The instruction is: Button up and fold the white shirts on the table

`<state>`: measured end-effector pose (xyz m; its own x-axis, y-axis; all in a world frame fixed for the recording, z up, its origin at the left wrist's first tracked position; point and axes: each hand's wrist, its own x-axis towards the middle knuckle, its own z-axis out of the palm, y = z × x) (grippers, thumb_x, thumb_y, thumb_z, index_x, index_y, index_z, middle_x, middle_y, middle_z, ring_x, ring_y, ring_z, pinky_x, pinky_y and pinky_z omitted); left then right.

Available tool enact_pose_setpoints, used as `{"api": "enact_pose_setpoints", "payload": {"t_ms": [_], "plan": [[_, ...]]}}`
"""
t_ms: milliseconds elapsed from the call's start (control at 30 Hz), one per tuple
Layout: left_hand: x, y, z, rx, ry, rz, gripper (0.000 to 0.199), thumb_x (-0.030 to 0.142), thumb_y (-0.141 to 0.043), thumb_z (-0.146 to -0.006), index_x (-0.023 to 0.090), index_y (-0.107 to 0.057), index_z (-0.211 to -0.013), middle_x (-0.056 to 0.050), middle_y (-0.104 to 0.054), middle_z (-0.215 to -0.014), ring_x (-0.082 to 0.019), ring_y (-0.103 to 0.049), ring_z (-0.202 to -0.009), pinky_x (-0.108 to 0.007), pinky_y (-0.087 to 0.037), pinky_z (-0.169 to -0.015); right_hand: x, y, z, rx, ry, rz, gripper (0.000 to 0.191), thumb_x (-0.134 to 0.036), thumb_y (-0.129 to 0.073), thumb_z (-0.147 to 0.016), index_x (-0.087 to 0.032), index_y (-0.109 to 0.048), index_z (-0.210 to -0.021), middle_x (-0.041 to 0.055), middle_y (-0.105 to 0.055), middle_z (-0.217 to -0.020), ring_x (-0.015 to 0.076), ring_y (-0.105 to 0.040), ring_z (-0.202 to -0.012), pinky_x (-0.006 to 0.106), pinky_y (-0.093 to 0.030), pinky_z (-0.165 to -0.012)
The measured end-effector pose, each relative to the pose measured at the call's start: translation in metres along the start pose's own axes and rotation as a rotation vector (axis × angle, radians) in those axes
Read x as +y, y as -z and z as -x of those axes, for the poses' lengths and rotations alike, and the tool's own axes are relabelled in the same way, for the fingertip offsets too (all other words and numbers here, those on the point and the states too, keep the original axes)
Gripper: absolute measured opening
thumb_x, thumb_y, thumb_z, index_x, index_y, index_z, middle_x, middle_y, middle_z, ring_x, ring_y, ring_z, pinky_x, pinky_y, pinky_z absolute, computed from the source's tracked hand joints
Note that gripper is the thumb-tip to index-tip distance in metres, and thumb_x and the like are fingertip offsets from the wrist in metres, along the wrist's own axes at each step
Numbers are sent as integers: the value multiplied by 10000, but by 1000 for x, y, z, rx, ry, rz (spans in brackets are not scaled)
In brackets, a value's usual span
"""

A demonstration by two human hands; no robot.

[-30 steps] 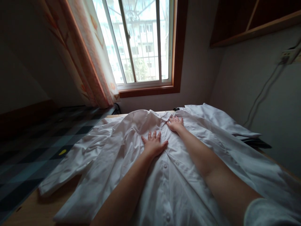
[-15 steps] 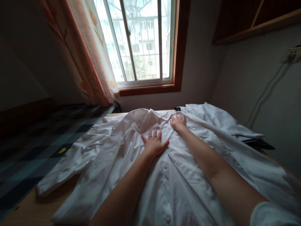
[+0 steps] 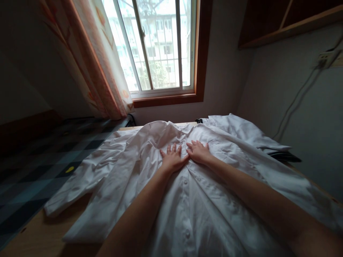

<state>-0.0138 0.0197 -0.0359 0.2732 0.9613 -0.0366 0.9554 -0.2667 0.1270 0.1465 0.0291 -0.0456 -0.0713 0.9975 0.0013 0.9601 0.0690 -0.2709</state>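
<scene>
A white button-up shirt [image 3: 171, 217] lies spread and wrinkled before me, its row of buttons running down the middle and its collar end towards the window. My left hand [image 3: 173, 159] rests palm down on the upper chest, fingers spread. Just right of it, my right hand [image 3: 198, 151] lies flat on the fabric with its fingers apart, the two thumbs close together near the button line. Neither hand grips the cloth. A sleeve [image 3: 88, 178] stretches out on the left.
The wooden table [image 3: 29, 232] shows under the shirt at the left. A plaid-covered surface [image 3: 26, 178] adjoins it. More white clothing [image 3: 235, 130] lies at the back right. Behind are a curtain [image 3: 91, 64] and a window [image 3: 163, 53]; a cord [image 3: 294, 96] hangs from a socket [image 3: 325, 59].
My right hand has slid down and left across the shirt, from near the collar to beside my left hand. The left hand stays on nearly the same spot of fabric.
</scene>
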Motion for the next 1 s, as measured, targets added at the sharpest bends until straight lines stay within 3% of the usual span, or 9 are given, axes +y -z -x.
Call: {"api": "enact_pose_setpoints", "payload": {"t_ms": [67,133,200,267,467,567,733,867,1000], "plan": [[-1,-1,0,34,-19,-8,725,620,-215,-964,246,-294,-1580,-90,-224,-1665,-341,-156,-1538,-680,-70,-1191,1,0,7,7,9,-3,559,-495,-304,-1010,-342,-388,-1541,57,-274,-1654,314,-193,-1520,681,-86,-1164],[0,-3,-1,112,-49,-22,648,452,-215,-996,176,-297,-1576,-100,-268,-1651,-269,-193,-1537,-551,-105,-1243,2,-1,11,29,17,-6,551,-503,-293,-1016,-350,-403,-1534,50,-285,-1650,309,-196,-1519,663,-83,-1173],[0,-4,-5,186,-95,-50,621,297,-236,-983,93,-298,-1566,-120,-299,-1637,-208,-220,-1529,-406,-137,-1262,2,-2,13,53,23,-4,551,-504,-289,-1019,-342,-414,-1530,55,-299,-1645,307,-209,-1515,643,-92,-1180],[0,-4,-13,206,-137,-78,613,214,-246,-962,42,-324,-1545,-144,-327,-1621,-189,-249,-1518,-334,-167,-1254,2,-3,14,67,28,1,553,-502,-294,-1018,-328,-423,-1527,66,-309,-1640,306,-223,-1511,631,-105,-1182],[-14,5,-44,122,-168,-106,564,277,-245,-992,81,-452,-1479,-126,-429,-1570,-185,-360,-1467,-305,-226,-1225,0,-2,15,74,34,-6,554,-495,-306,-1016,-314,-427,-1525,79,-316,-1636,297,-234,-1510,625,-108,-1183],[-21,7,-55,91,-135,-92,597,400,-238,-1003,146,-411,-1515,-82,-378,-1607,-214,-309,-1493,-370,-220,-1229,0,-2,15,71,34,-11,556,-496,-303,-1016,-315,-423,-1528,78,-314,-1637,292,-227,-1513,620,-102,-1186],[-25,9,-67,94,-36,-127,677,524,-209,-986,190,-349,-1557,-81,-303,-1641,-272,-203,-1532,-486,-112,-1242,0,-2,14,78,39,-16,555,-497,-300,-1015,-316,-429,-1524,78,-317,-1636,288,-226,-1514,623,-102,-1185],[-27,13,-73,149,-38,-216,638,474,-224,-986,208,-393,-1540,-65,-303,-1641,-236,-171,-1542,-471,10,-1249,0,-2,15,71,40,-14,562,-495,-292,-1016,-310,-419,-1531,78,-308,-1639,297,-218,-1516,630,-100,-1183],[-32,16,-78,190,-46,-259,623,440,-254,-982,229,-364,-1557,-36,-275,-1653,-207,-129,-1551,-428,47,-1249,1,-3,15,72,42,-17,565,-493,-287,-1017,-302,-418,-1532,78,-300,-1643,297,-210,-1519,627,-94,-1186]]}}
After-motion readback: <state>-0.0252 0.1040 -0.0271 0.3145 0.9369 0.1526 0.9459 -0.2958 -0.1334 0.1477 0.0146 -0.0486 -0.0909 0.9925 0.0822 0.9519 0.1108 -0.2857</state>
